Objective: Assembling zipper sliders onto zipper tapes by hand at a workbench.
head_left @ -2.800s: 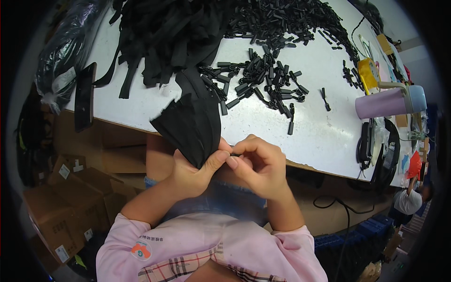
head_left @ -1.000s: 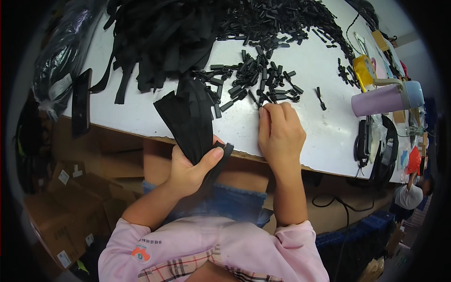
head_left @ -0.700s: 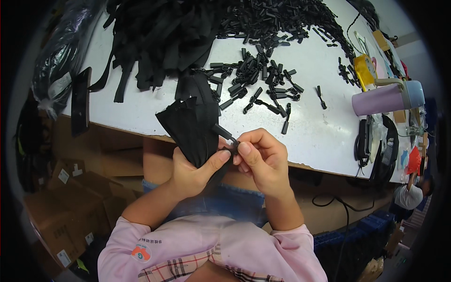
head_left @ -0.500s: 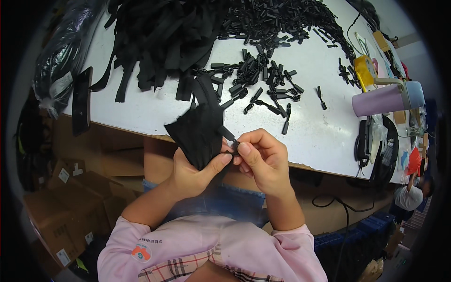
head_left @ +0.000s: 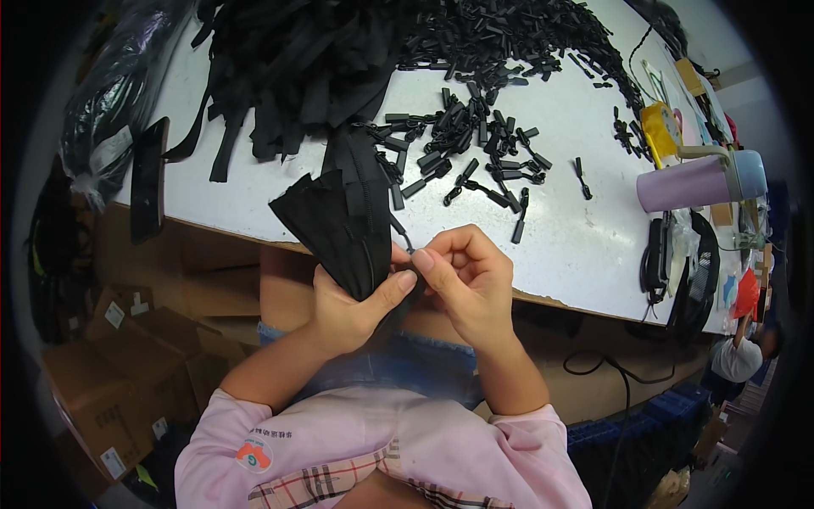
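My left hand [head_left: 352, 310] is closed around several black zipper tapes [head_left: 339, 225], whose far ends fan out toward the table. Between the thumb and fingers of my right hand [head_left: 469, 284] is a black zipper pull [head_left: 402, 229], its tab pointing away from me. Both thumbs are close together at the tape's near end; my fingers hide the slider and the tape edge there. On the white table [head_left: 560, 246] ahead lies a loose cluster of zipper pulls [head_left: 475, 140]. A large heap of black zipper tapes [head_left: 297, 68] lies to its left.
A bigger pile of zipper pulls [head_left: 517, 34] covers the back. At right stand a lilac bottle [head_left: 682, 185] and a yellow tape roll [head_left: 660, 127]. A dark flat phone-like slab [head_left: 149, 182] and plastic-wrapped bundle [head_left: 119, 110] are left. Cardboard boxes [head_left: 119, 382] sit below.
The fan of zipper tapes has swung left and turned, showing more of the zipper teeth. My right hand has shifted slightly left and away from me with the pull.
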